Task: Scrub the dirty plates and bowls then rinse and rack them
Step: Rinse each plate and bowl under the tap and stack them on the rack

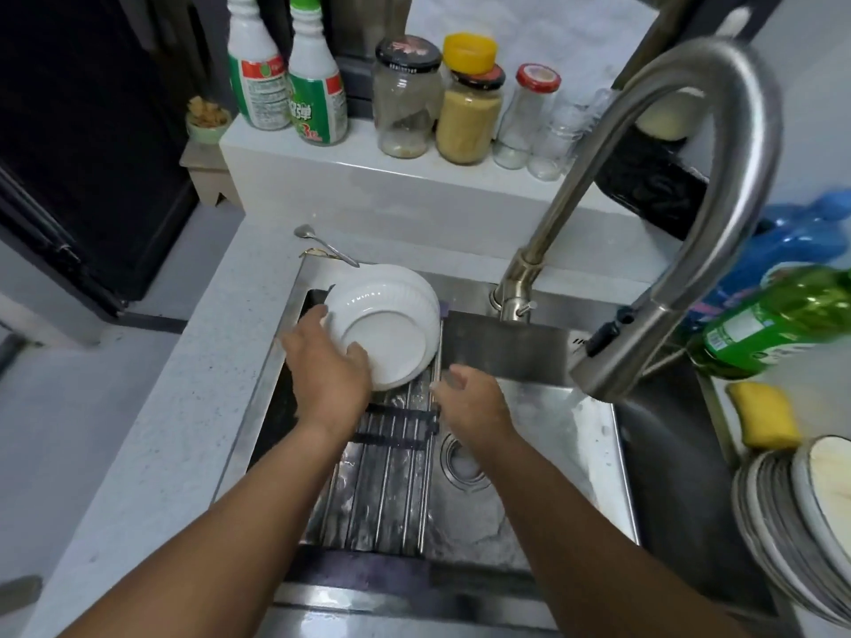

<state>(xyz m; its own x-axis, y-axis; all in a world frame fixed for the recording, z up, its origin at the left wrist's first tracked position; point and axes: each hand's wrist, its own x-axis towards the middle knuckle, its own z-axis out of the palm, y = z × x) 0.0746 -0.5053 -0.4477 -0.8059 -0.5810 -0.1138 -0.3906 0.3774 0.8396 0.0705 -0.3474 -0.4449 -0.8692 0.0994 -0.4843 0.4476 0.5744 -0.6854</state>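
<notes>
A white ribbed bowl (391,324) lies upside down and tilted on the roll-up metal rack (391,462) across the left of the steel sink (575,453). My left hand (329,366) grips the bowl's near rim, thumb on its base. My right hand (474,400) hovers just right of the bowl with loose fingers, holding nothing. A stack of plates and bowls (796,518) stands at the right edge of the counter. A yellow sponge (766,414) lies behind that stack.
The curved faucet (681,214) arches over the sink, water running from its head. A cleaver (511,347) lies across the sink's back. A green detergent bottle (778,320) sits at right. A spoon (322,246) lies on the counter; jars and bottles line the ledge.
</notes>
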